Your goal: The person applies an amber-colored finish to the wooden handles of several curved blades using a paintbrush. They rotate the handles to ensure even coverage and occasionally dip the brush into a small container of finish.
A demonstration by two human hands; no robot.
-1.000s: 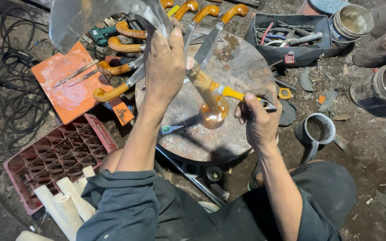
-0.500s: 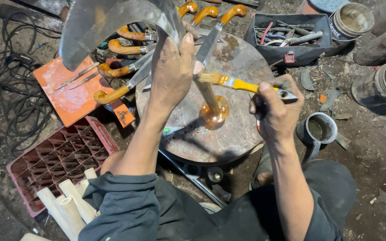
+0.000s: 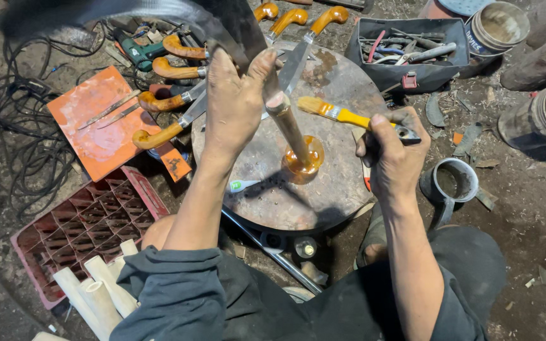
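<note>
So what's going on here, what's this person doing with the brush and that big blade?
A person sits over a round metal table. The left hand holds a large blade up by the top of its wooden handle, whose glossy amber end points down over the tabletop. The right hand holds a yellow-handled paintbrush, bristles close beside the handle. More knives with orange-brown handles lie at the far edge, beside an orange board.
</note>
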